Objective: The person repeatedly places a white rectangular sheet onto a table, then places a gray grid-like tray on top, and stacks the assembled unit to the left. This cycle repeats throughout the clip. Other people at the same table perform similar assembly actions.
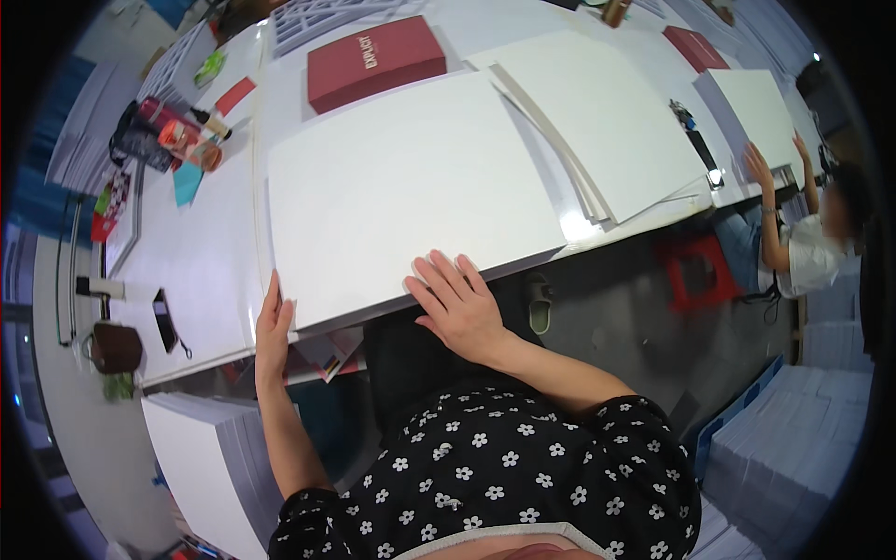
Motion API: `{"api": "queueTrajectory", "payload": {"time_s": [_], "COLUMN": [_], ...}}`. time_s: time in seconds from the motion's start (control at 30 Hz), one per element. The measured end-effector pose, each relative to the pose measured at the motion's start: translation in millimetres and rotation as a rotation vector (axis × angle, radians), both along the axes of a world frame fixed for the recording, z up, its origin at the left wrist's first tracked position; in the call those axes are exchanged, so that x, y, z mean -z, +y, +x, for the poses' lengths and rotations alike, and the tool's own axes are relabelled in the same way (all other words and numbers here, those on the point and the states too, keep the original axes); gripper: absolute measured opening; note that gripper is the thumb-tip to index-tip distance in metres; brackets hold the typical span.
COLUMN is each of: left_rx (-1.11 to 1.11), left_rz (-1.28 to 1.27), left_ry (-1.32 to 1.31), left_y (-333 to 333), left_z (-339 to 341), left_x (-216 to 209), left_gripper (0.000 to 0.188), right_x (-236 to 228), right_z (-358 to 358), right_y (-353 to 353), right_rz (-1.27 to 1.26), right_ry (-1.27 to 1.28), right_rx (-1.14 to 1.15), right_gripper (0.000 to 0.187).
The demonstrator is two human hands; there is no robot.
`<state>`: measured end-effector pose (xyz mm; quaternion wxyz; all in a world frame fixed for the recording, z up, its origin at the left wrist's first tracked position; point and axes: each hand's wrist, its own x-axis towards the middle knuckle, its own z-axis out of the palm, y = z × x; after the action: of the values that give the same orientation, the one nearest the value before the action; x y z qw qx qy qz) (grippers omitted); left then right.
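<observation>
A thick stack of large white sheets [411,177] lies on the white table in front of me, its near edge at the table's front. My left hand [273,327] rests against the stack's left near corner, fingers stretched along its side. Flat on top, close to the near edge, lies my right hand [455,303] with its fingers spread. Neither hand grips anything that I can see. Beyond the stack stands a dark red box [375,62]. To its right are more large white sheets [597,121], with a few loose edges fanned out.
Bottles [189,147], a phone [165,320] and a brown bag [116,347] are at the left. On the right a person [812,238] handles another paper stack [758,110]. A red stool [695,271] and piled paper [784,443] stand on the floor.
</observation>
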<state>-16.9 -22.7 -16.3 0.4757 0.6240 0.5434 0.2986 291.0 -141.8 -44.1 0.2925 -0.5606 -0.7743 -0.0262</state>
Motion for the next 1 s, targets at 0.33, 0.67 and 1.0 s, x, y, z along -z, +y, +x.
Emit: {"api": "queueTrajectory", "payload": {"time_s": [0.33,0.67,1.0], "left_rx": [0.058,0.105,0.121], "left_rz": [0.04,0.094,0.139], "left_ry": [-0.062,0.139,0.151], "left_y": [4,3,4], "left_z": [-12,6,-5], "left_x": [17,-1,5], "left_gripper": [0.06,0.06,0.064], "right_x": [3,-13,-19], "right_z": [110,162,189], "right_y": [-28,16,176], "right_rz": [0.069,-0.1,-0.316], "right_ry": [-0.027,0.203,-0.002], "right_rx": [0.403,0.374,0.355], "right_gripper": [0.061,0.05,0.046]}}
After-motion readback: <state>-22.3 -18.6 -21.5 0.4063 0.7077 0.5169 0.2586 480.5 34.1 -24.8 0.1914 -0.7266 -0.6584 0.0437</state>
